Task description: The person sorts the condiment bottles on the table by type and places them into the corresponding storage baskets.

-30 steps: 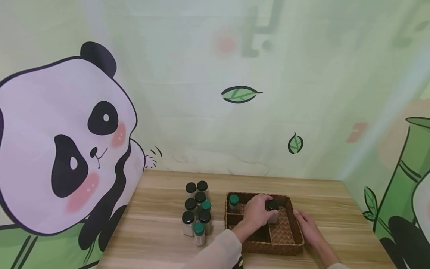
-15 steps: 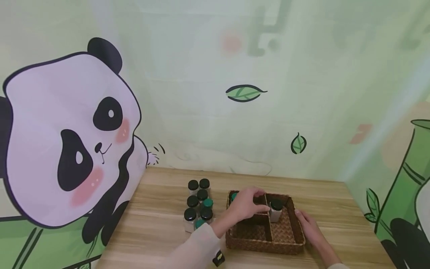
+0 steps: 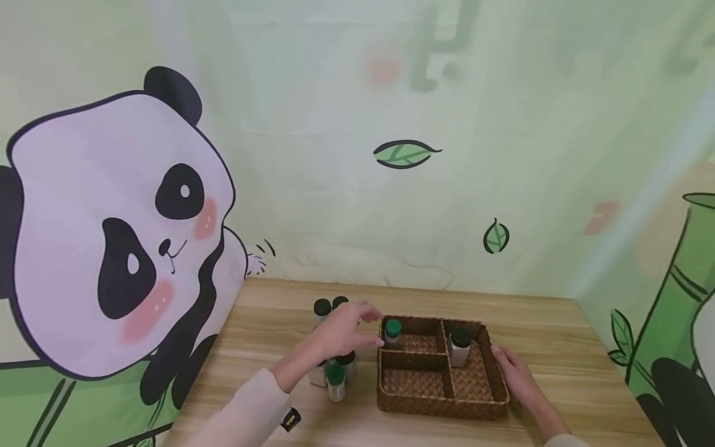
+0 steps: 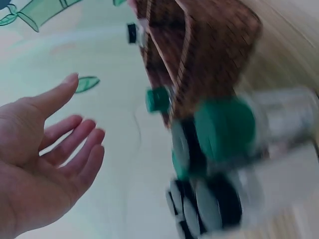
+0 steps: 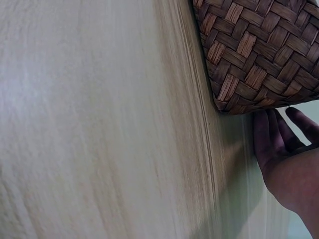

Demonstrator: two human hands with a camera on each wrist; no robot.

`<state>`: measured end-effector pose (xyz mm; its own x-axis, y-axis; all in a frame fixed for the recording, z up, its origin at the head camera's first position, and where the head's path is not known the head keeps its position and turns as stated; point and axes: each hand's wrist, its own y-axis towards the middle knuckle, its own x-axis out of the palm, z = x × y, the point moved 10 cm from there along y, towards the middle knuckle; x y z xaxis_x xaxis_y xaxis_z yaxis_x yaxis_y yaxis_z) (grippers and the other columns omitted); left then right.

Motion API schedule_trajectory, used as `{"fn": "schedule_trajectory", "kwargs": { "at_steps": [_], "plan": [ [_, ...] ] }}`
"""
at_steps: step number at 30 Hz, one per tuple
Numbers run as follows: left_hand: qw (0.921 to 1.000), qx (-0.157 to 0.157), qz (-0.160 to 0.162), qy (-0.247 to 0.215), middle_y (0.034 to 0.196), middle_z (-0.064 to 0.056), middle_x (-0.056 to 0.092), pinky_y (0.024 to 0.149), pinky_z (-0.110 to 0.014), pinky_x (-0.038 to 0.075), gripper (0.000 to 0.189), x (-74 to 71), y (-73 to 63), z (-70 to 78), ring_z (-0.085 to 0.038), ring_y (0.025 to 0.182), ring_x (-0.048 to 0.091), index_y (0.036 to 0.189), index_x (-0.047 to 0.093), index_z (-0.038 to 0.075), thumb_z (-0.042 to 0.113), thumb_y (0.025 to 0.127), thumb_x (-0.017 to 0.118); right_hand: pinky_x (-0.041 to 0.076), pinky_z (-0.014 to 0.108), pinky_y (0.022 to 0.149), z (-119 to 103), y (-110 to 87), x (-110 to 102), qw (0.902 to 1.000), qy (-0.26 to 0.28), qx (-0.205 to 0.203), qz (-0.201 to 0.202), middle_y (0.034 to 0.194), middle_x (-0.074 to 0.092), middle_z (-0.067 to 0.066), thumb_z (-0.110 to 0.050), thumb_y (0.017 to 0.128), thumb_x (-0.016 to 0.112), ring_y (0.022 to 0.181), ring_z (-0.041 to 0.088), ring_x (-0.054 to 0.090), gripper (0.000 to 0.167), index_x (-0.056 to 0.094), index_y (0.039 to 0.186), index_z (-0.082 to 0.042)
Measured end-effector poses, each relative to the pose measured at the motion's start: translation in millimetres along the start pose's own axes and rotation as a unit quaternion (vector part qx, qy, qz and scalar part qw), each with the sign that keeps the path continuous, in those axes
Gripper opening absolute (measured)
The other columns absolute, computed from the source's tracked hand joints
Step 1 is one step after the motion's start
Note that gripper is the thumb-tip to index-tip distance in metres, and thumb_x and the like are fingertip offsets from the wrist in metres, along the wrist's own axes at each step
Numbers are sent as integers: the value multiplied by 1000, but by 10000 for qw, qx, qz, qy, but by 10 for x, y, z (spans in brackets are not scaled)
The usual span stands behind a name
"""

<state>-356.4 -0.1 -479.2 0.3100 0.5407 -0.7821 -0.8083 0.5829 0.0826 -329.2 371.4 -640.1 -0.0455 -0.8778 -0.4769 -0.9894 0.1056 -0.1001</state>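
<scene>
In the head view my left hand (image 3: 337, 332) hovers over a group of small clear jars, fingers spread and holding nothing. The left wrist view shows this hand (image 4: 37, 169) apart from the jars. A green-capped jar (image 3: 336, 380) stands at the group's front; the hand hides part of the others, which have mostly black caps. My right hand (image 3: 516, 375) touches the right side of a brown woven basket (image 3: 441, 407). Inside, a green-capped jar (image 3: 393, 333) stands in the back left compartment and a black-capped jar (image 3: 460, 351) in the right one.
The basket's woven wall (image 5: 259, 55) fills a corner of the right wrist view. Dividers split the basket into three compartments. A wooden table (image 3: 268, 347) lies under everything, and a panda-print backdrop (image 3: 313, 186) rises behind its far edge.
My left hand has let go of the black-capped jar in the right compartment and moved left, out of the basket to above the jar group. The right hand stays at the basket's side.
</scene>
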Motion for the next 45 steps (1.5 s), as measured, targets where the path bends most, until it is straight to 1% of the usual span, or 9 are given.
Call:
{"fn": "schedule_trajectory", "kwargs": {
  "at_steps": [3, 8, 12, 15, 18, 22, 28, 35, 45],
  "plan": [
    [9991, 122, -203, 341, 120, 0, 70, 94, -37, 57, 41, -50, -144, -91, -21, 113, 66, 127, 73, 12, 32, 94, 84, 41, 50, 115, -5, -8, 12, 10000, -42, -37, -8, 146, 57, 32, -42, 117, 34, 138, 44, 53, 68, 43, 152, 15],
    [9962, 92, -598, 633, 121, -5, 68, 94, -37, 58, 43, -13, -368, -212, -22, 112, 67, 127, 72, 9, 29, 92, 86, 43, 57, 112, -10, 4, -21, 9995, 109, -305, 32, 139, 61, 33, -47, 115, 38, 130, 44, 58, 70, 49, 148, 14],
    [9943, 130, -653, 830, 120, -8, 66, 93, -38, 58, 45, -14, -472, -240, -23, 110, 67, 127, 71, 5, 25, 90, 88, 48, 56, 107, -41, 42, -75, 9982, 165, -560, 135, 132, 66, 32, -47, 114, 40, 122, 41, 63, 69, 54, 144, 14],
    [9928, 183, -637, 993, 114, -5, 67, 91, -36, 59, 44, -36, -527, -242, -21, 105, 67, 122, 73, 4, 23, 87, 91, 46, 55, 109, -27, 66, -68, 9990, 237, -365, 118, 135, 64, 32, -45, 115, 41, 126, 43, 61, 67, 52, 147, 13],
    [9914, 133, -777, 1044, 111, -1, 68, 89, -35, 59, 41, -19, -583, -268, -20, 102, 68, 117, 74, 5, 23, 85, 92, 41, 56, 115, -11, 53, -32, 9998, 193, -45, 19, 143, 58, 33, -44, 116, 37, 134, 46, 55, 69, 45, 152, 14],
    [9884, 91, -1034, 1112, 114, 1, 68, 91, -33, 58, 39, 94, -633, -326, -17, 103, 67, 114, 75, 8, 23, 84, 93, 38, 57, 118, 24, 19, -13, 9997, 160, 185, -16, 148, 54, 34, -44, 117, 35, 139, 47, 50, 69, 40, 154, 14],
    [9825, 148, -1175, 1437, 112, 3, 67, 88, -28, 58, 36, 239, -656, -363, -11, 100, 67, 113, 76, 10, 18, 83, 93, 33, 60, 121, 41, 15, 5, 9995, 262, 162, -52, 150, 51, 35, -46, 117, 34, 142, 50, 46, 71, 40, 154, 14],
    [9796, 329, -1111, 1642, 110, 3, 66, 86, -27, 58, 33, 255, -675, -315, -10, 100, 67, 112, 77, 11, 12, 83, 92, 30, 61, 122, 45, 15, 21, 9995, 216, 213, -132, 156, 45, 35, -48, 116, 34, 147, 51, 39, 73, 37, 157, 12],
    [9764, 512, -1039, 1822, 104, 6, 66, 81, -24, 58, 31, 259, -692, -315, -6, 94, 65, 108, 79, 14, 13, 81, 94, 28, 61, 123, 70, 27, 23, 9994, 247, 180, -177, 159, 40, 34, -49, 116, 34, 150, 51, 34, 74, 34, 159, 12]
  ]
}}
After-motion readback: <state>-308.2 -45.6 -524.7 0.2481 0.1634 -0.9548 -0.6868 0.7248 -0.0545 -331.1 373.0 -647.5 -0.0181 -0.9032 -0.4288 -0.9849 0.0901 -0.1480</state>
